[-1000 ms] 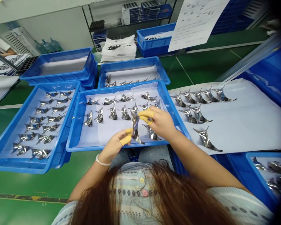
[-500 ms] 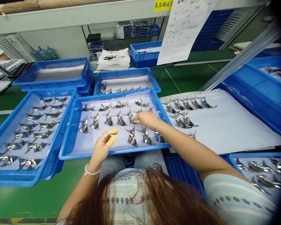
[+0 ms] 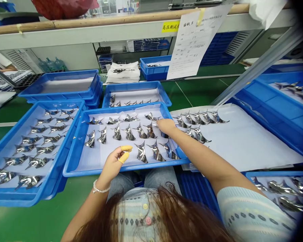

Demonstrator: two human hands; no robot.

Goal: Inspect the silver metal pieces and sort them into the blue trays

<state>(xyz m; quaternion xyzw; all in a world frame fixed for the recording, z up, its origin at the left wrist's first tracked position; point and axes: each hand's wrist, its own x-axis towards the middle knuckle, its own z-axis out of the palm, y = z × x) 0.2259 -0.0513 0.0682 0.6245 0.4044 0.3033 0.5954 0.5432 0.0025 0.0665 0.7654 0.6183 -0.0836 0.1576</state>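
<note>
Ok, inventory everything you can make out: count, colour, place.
Middle tray: one, blue, centre
Left tray: one, blue, left edge
Other trays: several, blue, rear and right
Sheet: at least one, white, right of middle tray
Metal parts: over 30, silver, in trays and on sheet
Notice: one, white, hanging upper centre
Label: one, yellow, beside notice
Bottles: three, bluish, rear left
Bundle: one, red, top left
Another person: one, in white, far left
Left hand: one, yellow finger covers, over middle tray
Right hand: one, fingertips hidden, over middle tray
</note>
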